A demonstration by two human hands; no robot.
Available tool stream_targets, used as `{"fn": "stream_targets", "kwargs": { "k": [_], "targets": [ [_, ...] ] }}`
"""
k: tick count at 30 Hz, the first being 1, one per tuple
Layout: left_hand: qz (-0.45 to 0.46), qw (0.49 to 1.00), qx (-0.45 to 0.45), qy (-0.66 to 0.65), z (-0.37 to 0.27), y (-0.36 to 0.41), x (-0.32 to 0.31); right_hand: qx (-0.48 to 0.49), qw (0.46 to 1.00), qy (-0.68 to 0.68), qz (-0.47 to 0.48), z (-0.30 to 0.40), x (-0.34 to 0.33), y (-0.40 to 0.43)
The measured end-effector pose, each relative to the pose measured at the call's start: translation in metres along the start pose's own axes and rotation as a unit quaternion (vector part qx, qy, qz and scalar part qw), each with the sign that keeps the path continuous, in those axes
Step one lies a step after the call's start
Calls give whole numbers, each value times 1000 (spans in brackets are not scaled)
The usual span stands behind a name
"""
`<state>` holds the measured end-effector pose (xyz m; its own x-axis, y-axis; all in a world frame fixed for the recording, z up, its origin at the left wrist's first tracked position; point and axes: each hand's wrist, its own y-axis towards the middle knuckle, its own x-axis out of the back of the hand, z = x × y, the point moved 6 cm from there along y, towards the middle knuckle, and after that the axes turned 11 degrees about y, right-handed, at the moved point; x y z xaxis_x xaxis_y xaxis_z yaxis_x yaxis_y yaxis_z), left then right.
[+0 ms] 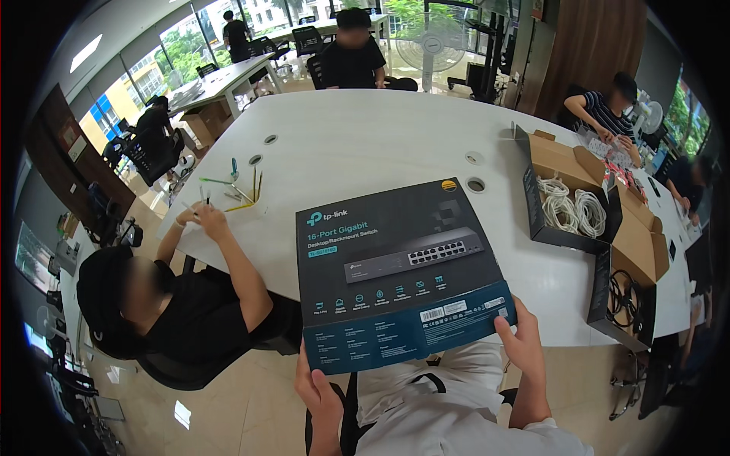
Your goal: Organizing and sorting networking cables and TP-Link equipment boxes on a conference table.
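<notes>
A dark grey and teal TP-Link network switch box (393, 273) is held up in front of me, over the near edge of the white table (365, 137). My left hand (320, 393) grips its lower left corner, thumb along the front edge. At the lower right corner, my right hand (522, 336) holds it with the thumb on the near side. The box's lid looks closed, and its printed top face is turned up toward me. The fingers beneath it are mostly hidden.
To the right, one open box (562, 245) holds bundled white cables (570, 208); another holds black cables (624, 299). At left a seated person (194, 308) handles small items near pens (245, 199). Others sit across the table (353, 57) and at far right (607, 114).
</notes>
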<state>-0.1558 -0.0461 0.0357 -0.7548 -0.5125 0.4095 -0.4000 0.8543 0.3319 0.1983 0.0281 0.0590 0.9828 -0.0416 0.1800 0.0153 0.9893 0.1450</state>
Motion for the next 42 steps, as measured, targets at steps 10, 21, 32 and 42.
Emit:
{"fn": "stream_targets", "kwargs": {
  "k": [10,21,32,42],
  "targets": [
    [-90,992,-64,-65,47,-13,-17,69,989,-93,89,-34,5,10],
    [-168,980,-109,-21,83,-15,-33,162,979,-96,-81,-59,-1,15],
    [-147,965,-91,-197,81,7,-40,49,998,26,34,-104,9,3],
    [-313,930,-137,-136,-17,46,36,256,961,-99,-11,76,28,19]
  ]
}}
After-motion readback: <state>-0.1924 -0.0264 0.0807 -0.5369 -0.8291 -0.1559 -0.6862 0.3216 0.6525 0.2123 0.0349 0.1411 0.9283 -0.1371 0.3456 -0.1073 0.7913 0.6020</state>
